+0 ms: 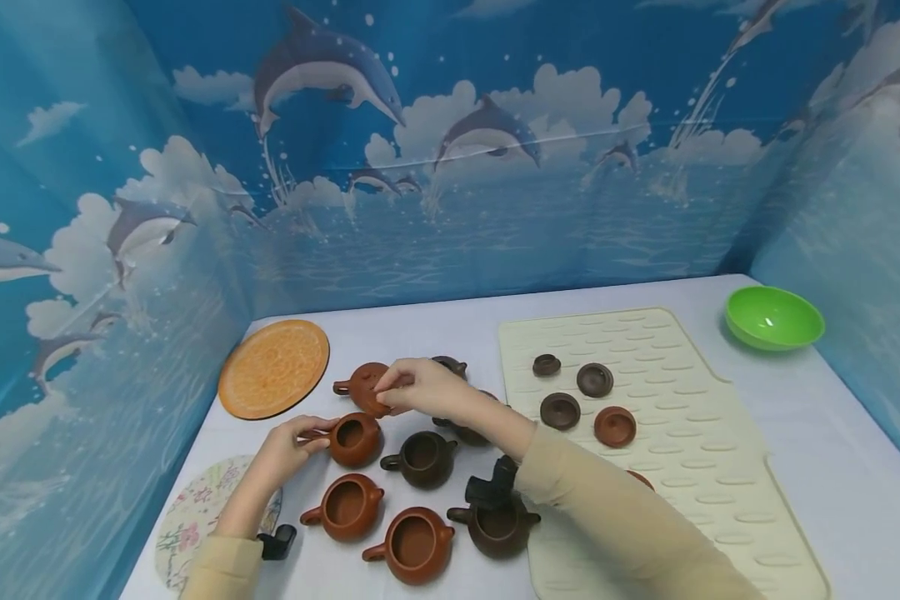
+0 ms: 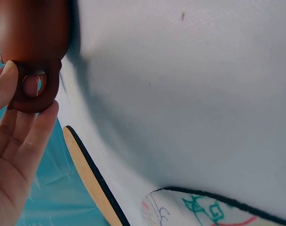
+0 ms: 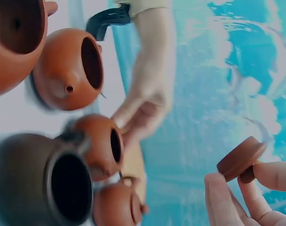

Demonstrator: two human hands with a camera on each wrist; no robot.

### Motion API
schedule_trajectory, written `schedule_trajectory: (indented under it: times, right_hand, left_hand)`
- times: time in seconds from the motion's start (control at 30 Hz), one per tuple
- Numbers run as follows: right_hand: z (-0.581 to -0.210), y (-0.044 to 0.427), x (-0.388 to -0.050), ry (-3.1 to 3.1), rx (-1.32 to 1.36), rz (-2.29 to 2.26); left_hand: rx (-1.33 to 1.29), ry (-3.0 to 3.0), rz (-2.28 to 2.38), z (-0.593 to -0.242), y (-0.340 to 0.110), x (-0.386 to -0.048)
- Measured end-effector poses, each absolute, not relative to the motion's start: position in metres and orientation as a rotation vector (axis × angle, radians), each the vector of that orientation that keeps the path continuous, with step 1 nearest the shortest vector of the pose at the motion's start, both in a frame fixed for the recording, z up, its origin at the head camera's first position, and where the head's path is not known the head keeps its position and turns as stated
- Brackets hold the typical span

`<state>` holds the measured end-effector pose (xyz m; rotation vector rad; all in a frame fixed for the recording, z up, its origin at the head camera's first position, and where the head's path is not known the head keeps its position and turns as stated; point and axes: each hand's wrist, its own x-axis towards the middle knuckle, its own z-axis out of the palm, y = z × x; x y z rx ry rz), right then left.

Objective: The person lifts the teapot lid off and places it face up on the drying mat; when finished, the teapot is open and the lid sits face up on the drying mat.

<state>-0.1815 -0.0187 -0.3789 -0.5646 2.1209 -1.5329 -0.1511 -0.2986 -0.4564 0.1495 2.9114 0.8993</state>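
My left hand (image 1: 288, 450) grips the handle of a lidless reddish-brown teapot (image 1: 355, 450). In the left wrist view, thumb and fingers hold that teapot's looped handle (image 2: 34, 101). Just above and to the right, my right hand (image 1: 420, 387) pinches a small reddish-brown lid (image 3: 239, 157) by its knob, tilted in the air. Behind it sits another reddish teapot (image 1: 363, 385) with its lid on, partly covered by the right hand. Nearby stand two open reddish teapots (image 1: 348, 508) and several dark brown ones, including a dark teapot (image 1: 422, 460); some are partly hidden by the right arm.
On the right, a cream mat (image 1: 690, 417) carries several loose lids (image 1: 595, 380). A green bowl (image 1: 774, 318) stands at the back right. At left lie an orange round board (image 1: 273, 369) and a floral round mat (image 1: 187, 533). Dolphin-print curtains (image 1: 450, 217) enclose the table.
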Motion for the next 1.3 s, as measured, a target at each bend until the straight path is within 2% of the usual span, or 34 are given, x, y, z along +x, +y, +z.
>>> schedule_trajectory:
  times: [0.4, 0.73, 0.97, 1.17, 1.3]
  right_hand:
    - [-0.379, 0.115, -0.182, 1.751, -0.271, -2.001]
    - [-0.42, 0.225, -0.167, 1.413, -0.002, -2.271]
    - [-0.454, 0.274, -0.157, 1.92, 0.093, -2.028]
    - [-0.467, 0.287, -0.152, 2.475, 0.148, -1.396]
    - [-0.469, 0.29, -0.148, 2.577, 0.152, -1.229]
  left_hand:
    - [0.124, 2.909, 0.885, -0.456, -0.298, -0.149]
    - [0.125, 2.908, 0.903, -0.458, -0.296, -0.15]
    - [0.113, 2.902, 0.89, -0.456, -0.298, -0.15]
    - [0.101, 2.891, 0.9, -0.457, -0.299, -0.151]
    - [0.112, 2.893, 0.898, -0.457, -0.298, -0.151]
